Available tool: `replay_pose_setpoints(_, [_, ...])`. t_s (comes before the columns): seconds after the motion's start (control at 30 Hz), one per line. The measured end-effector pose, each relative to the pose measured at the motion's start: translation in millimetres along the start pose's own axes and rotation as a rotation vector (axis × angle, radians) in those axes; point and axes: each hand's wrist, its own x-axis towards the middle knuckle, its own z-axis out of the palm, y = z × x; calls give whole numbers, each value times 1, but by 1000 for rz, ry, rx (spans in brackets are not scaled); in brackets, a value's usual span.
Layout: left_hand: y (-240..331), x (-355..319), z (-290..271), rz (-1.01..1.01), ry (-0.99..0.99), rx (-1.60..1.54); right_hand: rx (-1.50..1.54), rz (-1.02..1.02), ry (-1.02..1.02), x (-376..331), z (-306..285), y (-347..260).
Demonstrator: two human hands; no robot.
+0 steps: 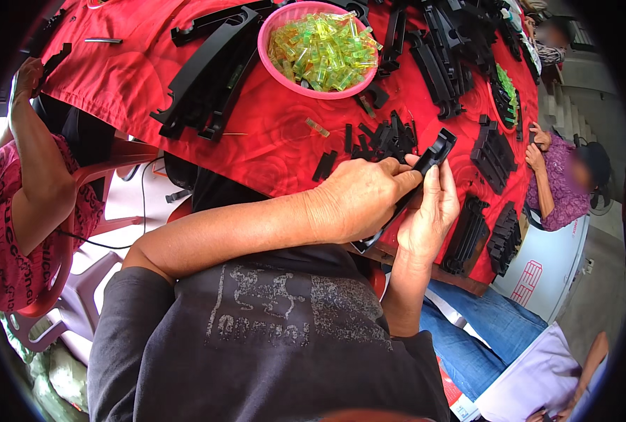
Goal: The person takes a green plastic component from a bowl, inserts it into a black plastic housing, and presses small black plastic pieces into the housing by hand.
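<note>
A long, narrow black plastic part (437,146) with a rounded notch near its end slants between my hands, just over the table's near edge. My left hand (362,197) reaches across from the left and is closed on it, its fingers pressing near the notched end. Underneath and to the right, my right hand (429,218) grips the same part with thumb and fingers. The part's middle is hidden by my hands. Just beyond them, several small black blocks (383,141) lie in a loose heap on the red tablecloth (270,151).
A pink basket (263,53) holds many clear yellow-green pieces (320,49). Long black parts (211,77) lie to the left, and others (436,70) are piled behind. Stacks of black parts (494,158) stand at the right. Co-workers sit left and right; another person is at lower right.
</note>
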Motion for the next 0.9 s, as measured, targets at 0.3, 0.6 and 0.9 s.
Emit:
replay_pose_setpoints(0.3, [7,1,-8,-11,-56,-42,49,30,-14,-1,-3,0])
replay_pose_setpoints(0.6, [-6,8,0,-79,-159,-83,215,142,46,-1,-10,15])
replay_pose_setpoints(0.9, [-7,16,3,-60,-188,-86,233,139,54,2,-16,18])
